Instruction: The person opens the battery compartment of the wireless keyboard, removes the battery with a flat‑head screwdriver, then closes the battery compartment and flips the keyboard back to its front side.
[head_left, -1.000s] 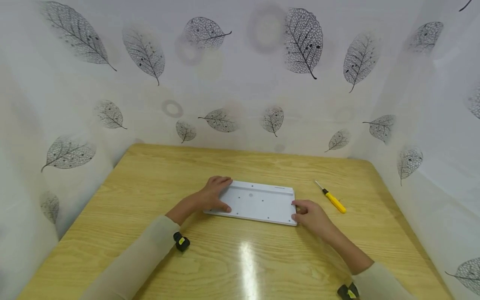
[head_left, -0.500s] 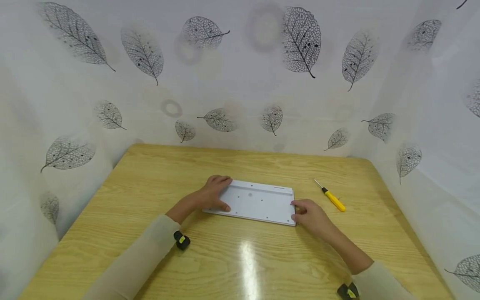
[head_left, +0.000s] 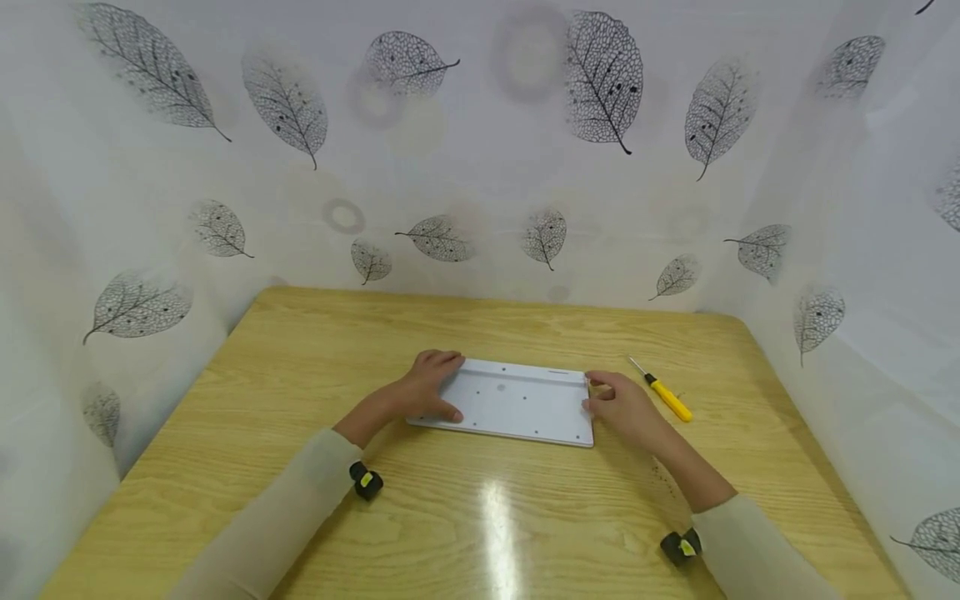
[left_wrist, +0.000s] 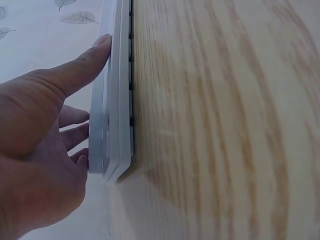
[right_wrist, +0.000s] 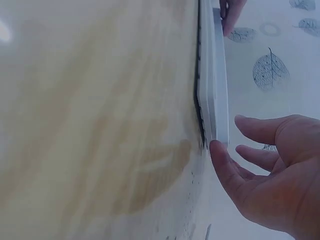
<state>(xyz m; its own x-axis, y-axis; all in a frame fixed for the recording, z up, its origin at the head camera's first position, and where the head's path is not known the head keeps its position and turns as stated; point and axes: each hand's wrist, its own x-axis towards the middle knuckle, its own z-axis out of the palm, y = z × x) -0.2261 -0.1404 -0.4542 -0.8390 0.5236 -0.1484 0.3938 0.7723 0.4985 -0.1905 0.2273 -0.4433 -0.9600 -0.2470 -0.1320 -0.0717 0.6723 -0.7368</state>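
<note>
A white keyboard [head_left: 517,408] lies face down on the table, screw-dotted back up; key edges show along its underside in the left wrist view. My left hand [head_left: 426,390] grips its left end, thumb on the back and fingers at the raised far edge. In the left wrist view the thumb [left_wrist: 82,67] presses the back panel. My right hand [head_left: 622,407] is at the keyboard's right end, near the far corner. One fingertip [right_wrist: 217,150] meets the end in the right wrist view, while another finger stands apart from the back.
A yellow-handled screwdriver [head_left: 667,400] lies on the wooden table [head_left: 337,333], just beyond and right of my right hand. White leaf-print cloth [head_left: 480,167] closes off the back and both sides of the table.
My right hand has slid along the keyboard's right end, from the near part up to the far corner. My left hand keeps its place, and the keyboard stays nearly where it was.
</note>
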